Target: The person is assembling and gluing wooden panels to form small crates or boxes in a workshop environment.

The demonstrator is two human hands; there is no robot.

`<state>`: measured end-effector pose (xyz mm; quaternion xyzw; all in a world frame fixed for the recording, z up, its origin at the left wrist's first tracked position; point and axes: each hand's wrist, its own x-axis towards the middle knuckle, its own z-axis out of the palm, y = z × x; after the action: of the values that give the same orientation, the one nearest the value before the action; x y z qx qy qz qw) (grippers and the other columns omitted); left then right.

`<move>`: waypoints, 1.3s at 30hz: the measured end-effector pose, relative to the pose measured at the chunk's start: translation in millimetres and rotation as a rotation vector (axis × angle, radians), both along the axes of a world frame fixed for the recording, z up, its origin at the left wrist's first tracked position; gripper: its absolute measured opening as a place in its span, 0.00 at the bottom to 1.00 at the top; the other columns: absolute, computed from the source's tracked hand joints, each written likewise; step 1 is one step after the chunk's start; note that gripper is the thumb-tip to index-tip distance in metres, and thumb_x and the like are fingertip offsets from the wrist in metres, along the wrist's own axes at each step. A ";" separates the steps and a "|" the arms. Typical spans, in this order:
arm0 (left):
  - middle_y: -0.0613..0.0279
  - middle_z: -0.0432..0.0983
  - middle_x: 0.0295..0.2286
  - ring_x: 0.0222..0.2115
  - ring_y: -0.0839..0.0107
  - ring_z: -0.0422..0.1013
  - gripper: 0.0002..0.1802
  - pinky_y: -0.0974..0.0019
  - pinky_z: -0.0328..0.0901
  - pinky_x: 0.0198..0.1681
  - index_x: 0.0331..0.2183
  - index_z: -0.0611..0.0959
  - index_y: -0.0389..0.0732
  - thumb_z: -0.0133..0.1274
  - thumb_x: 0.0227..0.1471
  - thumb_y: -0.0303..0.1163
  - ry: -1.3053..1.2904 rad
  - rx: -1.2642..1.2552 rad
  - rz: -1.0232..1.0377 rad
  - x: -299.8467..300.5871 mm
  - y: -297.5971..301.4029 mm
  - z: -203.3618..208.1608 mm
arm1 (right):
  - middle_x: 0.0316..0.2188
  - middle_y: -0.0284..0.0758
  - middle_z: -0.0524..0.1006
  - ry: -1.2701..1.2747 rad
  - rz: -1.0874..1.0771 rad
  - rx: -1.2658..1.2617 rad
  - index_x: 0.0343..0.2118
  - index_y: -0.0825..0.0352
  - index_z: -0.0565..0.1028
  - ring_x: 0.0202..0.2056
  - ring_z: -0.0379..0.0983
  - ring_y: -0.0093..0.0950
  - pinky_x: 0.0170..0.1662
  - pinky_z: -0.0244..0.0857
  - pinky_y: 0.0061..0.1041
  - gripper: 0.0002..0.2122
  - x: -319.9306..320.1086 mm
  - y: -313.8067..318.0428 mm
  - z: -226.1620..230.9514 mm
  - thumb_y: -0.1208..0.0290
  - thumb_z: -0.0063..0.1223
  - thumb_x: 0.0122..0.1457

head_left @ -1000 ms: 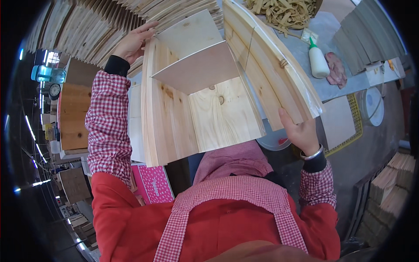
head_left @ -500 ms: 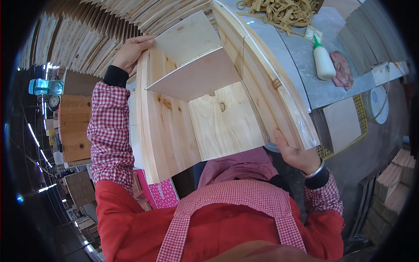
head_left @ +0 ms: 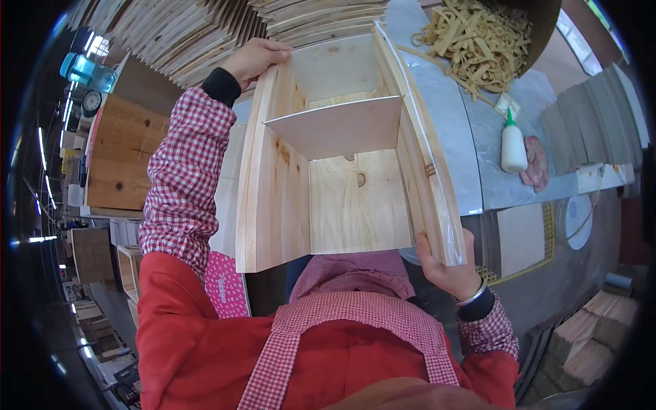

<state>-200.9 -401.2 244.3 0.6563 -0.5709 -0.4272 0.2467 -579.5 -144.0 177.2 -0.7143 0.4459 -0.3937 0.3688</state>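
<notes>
A pale pine box frame [head_left: 355,198] with a thin divider panel [head_left: 335,126] across its inside is held up in front of me, tilted. My left hand [head_left: 256,60] grips its far left corner, fingers curled over the edge. At the near right corner, my right hand [head_left: 451,263] clasps the side board, thumb on its inner face and the other fingers mostly hidden behind. Along the top of the right side board [head_left: 437,171] runs a shiny clear strip. Knots mark the bottom panel.
Stacked thin wooden boards [head_left: 171,34] line the far side. On the grey table [head_left: 444,137] at right are a heap of tan strips [head_left: 471,41], a white glue bottle with green tip [head_left: 512,147], a crumpled pinkish cloth [head_left: 535,164] and grey panels [head_left: 591,119]. A wooden board [head_left: 126,154] stands left.
The box frame has turned slightly anticlockwise and now sits straighter before me. My left hand has moved up and to the right; my right hand has shifted a little left and down.
</notes>
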 end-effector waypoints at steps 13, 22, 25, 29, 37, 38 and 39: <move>0.54 0.77 0.41 0.45 0.68 0.71 0.16 0.68 0.66 0.46 0.44 0.81 0.37 0.53 0.56 0.34 0.118 -0.176 -0.030 -21.4 30.6 1.9 | 0.19 0.43 0.71 0.081 -0.045 -0.091 0.26 0.72 0.72 0.20 0.71 0.41 0.24 0.64 0.32 0.04 9.7 1.2 6.1 0.79 0.56 0.48; 0.41 0.59 0.57 0.62 0.56 0.48 0.15 0.61 0.54 0.58 0.37 0.84 0.37 0.55 0.53 0.38 -0.523 -0.568 -0.422 -50.6 123.5 18.1 | 0.19 0.43 0.75 0.072 -0.078 -0.203 0.29 0.72 0.74 0.21 0.76 0.40 0.24 0.67 0.29 0.05 11.9 2.4 7.1 0.78 0.56 0.50; 0.43 0.56 0.59 0.62 0.56 0.51 0.15 0.61 0.56 0.57 0.35 0.84 0.36 0.55 0.53 0.39 -0.529 -0.494 -0.445 -51.4 120.1 15.6 | 0.20 0.43 0.76 0.086 -0.060 -0.211 0.30 0.73 0.74 0.22 0.77 0.38 0.25 0.68 0.28 0.06 12.4 2.8 7.6 0.77 0.56 0.51; 0.45 0.57 0.58 0.59 0.56 0.55 0.15 0.61 0.58 0.55 0.34 0.85 0.35 0.54 0.54 0.38 -0.473 -0.426 -0.427 -58.1 124.7 20.9 | 0.31 0.43 0.76 0.117 -0.037 -0.109 0.41 0.74 0.72 0.32 0.75 0.36 0.36 0.68 0.30 0.14 2.7 6.2 -3.4 0.75 0.57 0.52; 0.47 0.65 0.54 0.48 0.59 0.68 0.13 0.64 0.65 0.47 0.33 0.84 0.35 0.54 0.53 0.36 -0.596 -0.705 -0.394 -56.3 124.2 9.9 | 0.22 0.42 0.78 0.083 -0.053 -0.219 0.36 0.74 0.73 0.24 0.78 0.36 0.28 0.70 0.28 0.09 8.5 3.2 -0.8 0.77 0.56 0.51; 0.45 0.67 0.52 0.48 0.57 0.68 0.14 0.61 0.64 0.48 0.32 0.84 0.35 0.53 0.52 0.36 -0.588 -0.655 -0.446 -55.1 122.8 16.2 | 0.22 0.42 0.78 0.079 -0.056 -0.238 0.36 0.74 0.73 0.24 0.79 0.36 0.28 0.70 0.28 0.09 8.4 3.1 -2.0 0.77 0.56 0.51; 0.43 0.69 0.49 0.49 0.54 0.68 0.14 0.59 0.63 0.50 0.31 0.84 0.34 0.52 0.51 0.37 -0.579 -0.604 -0.497 -54.3 121.5 23.4 | 0.22 0.42 0.78 0.084 -0.053 -0.239 0.36 0.74 0.73 0.24 0.79 0.36 0.28 0.70 0.28 0.09 8.3 3.2 -2.2 0.77 0.56 0.51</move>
<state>-255.2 -279.7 267.6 0.4910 -0.8541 -0.0881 0.1475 -571.2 -140.8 175.0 -0.7567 0.4297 -0.4235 0.2516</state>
